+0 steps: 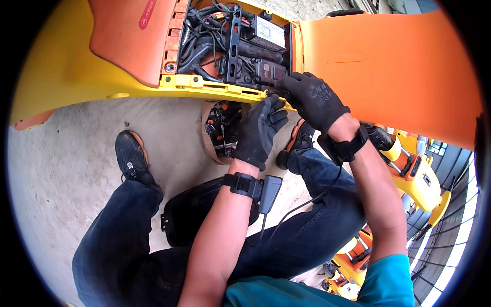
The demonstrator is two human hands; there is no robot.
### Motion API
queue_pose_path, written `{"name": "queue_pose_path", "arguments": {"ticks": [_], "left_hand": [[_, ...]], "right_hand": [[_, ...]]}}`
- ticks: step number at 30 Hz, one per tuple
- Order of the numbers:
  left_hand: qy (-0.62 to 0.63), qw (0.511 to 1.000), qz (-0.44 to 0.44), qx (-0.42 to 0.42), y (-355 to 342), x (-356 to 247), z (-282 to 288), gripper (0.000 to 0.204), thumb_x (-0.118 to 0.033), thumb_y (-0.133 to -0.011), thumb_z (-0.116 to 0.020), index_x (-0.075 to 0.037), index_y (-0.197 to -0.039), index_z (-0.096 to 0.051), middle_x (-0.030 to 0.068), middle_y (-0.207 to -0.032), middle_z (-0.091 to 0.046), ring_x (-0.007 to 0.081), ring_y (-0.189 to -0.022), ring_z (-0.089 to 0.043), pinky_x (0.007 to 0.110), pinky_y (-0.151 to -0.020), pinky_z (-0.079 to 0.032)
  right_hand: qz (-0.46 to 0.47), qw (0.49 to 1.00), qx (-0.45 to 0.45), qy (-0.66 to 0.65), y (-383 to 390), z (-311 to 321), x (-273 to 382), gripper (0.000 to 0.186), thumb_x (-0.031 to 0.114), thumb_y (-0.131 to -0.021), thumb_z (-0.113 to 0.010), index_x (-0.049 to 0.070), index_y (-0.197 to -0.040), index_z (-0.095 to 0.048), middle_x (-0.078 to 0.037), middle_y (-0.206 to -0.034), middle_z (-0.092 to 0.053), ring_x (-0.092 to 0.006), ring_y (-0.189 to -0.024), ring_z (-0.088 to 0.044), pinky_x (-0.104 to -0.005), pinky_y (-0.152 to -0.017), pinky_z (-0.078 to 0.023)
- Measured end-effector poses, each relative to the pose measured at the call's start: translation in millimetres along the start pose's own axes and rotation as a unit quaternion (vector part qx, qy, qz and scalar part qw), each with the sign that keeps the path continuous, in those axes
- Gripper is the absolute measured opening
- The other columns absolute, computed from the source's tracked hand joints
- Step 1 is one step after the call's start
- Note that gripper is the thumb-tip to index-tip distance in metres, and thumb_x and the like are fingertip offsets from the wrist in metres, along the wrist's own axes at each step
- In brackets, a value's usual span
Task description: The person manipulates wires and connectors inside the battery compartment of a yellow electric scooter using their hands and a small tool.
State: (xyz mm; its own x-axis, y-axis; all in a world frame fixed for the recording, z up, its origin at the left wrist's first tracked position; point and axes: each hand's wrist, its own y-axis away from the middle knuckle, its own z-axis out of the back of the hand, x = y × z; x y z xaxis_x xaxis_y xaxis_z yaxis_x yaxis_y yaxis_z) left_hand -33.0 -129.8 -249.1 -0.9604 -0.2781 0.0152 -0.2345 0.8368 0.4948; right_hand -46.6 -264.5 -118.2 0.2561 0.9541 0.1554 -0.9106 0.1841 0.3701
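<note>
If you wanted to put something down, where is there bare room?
Bare concrete floor lies left of the black shoe, below the yellow body edge. It is crowded at the open compartment, full of cables, where the left hand and right hand meet.

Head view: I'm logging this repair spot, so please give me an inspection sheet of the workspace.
Surface: bare grey concrete floor.
Job's things: orange-and-yellow plastic vehicle body, open compartment of black electronics.
Clutter: round tub of small parts; black panel on the floor.
Hands: left hand and right hand, black-gloved, at the compartment's yellow lower edge; grip unclear.
Cables: black wires bundled inside; wrist-strap lead.
Surroundings: more yellow vehicles at right.
</note>
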Motion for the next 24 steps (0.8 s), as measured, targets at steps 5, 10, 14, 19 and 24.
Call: {"name": "queue_pose_path", "arguments": {"ticks": [5, 10, 14, 19, 24], "left_hand": [[-0.039, 0.998, 0.003, -0.047, 2.1, -2.9, 8.6, 0.042, -0.037, -0.102, -0.059, -0.003, -0.126, -0.063, 0.0091, -0.114, -0.068, 0.0206, -0.101, -0.065, 0.037, -0.097, -0.050], [-0.067, 0.995, -0.001, -0.076, 3.8, -8.9, 4.7, 0.040, -0.038, -0.100, -0.061, -0.004, -0.120, -0.066, 0.0082, -0.107, -0.069, 0.0190, -0.097, -0.065, 0.036, -0.094, -0.052], [-0.081, 0.993, -0.010, -0.085, 3.7, -10.1, 4.8, 0.037, -0.036, -0.099, -0.061, -0.004, -0.116, -0.067, 0.0072, -0.104, -0.070, 0.0178, -0.091, -0.067, 0.034, -0.089, -0.054], [-0.118, 0.987, -0.028, -0.109, 3.7, -7.8, -0.6, 0.027, -0.026, -0.098, -0.062, -0.003, -0.113, -0.068, 0.0078, -0.103, -0.070, 0.0161, -0.089, -0.067, 0.033, -0.086, -0.054], [-0.442, 0.850, -0.237, -0.159, 3.5, -0.8, -14.2, 0.018, -0.011, -0.094, -0.067, -0.003, -0.111, -0.068, 0.0103, -0.102, -0.068, 0.0203, -0.092, -0.067, 0.035, -0.081, -0.053]], "right_hand": [[0.102, 0.993, 0.014, 0.049, -11.6, 3.4, -8.5, 0.028, 0.004, -0.087, -0.059, 0.010, -0.113, -0.065, -0.012, -0.106, -0.065, -0.0335, -0.101, -0.064, -0.0420, -0.084, -0.054], [0.153, 0.980, 0.053, 0.115, -14.4, 5.7, -16.4, 0.025, 0.005, -0.089, -0.059, 0.009, -0.113, -0.065, -0.011, -0.108, -0.064, -0.0328, -0.099, -0.065, -0.0415, -0.081, -0.055], [0.047, 0.996, 0.063, -0.035, -8.3, 3.9, -7.9, 0.019, 0.013, -0.093, -0.060, 0.005, -0.110, -0.064, -0.016, -0.099, -0.068, -0.0350, -0.094, -0.067, -0.0436, -0.079, -0.054], [-0.297, 0.940, 0.022, -0.168, -14.8, -15.1, 5.8, 0.034, 0.030, -0.092, -0.065, -0.002, -0.100, -0.064, -0.024, -0.097, -0.070, -0.0399, -0.093, -0.068, -0.0443, -0.083, -0.052], [-0.353, 0.916, 0.020, -0.188, -21.2, -11.0, 19.2, 0.038, 0.032, -0.093, -0.063, -0.005, -0.102, -0.065, -0.021, -0.086, -0.070, -0.0331, -0.076, -0.071, -0.0412, -0.070, -0.055]]}}
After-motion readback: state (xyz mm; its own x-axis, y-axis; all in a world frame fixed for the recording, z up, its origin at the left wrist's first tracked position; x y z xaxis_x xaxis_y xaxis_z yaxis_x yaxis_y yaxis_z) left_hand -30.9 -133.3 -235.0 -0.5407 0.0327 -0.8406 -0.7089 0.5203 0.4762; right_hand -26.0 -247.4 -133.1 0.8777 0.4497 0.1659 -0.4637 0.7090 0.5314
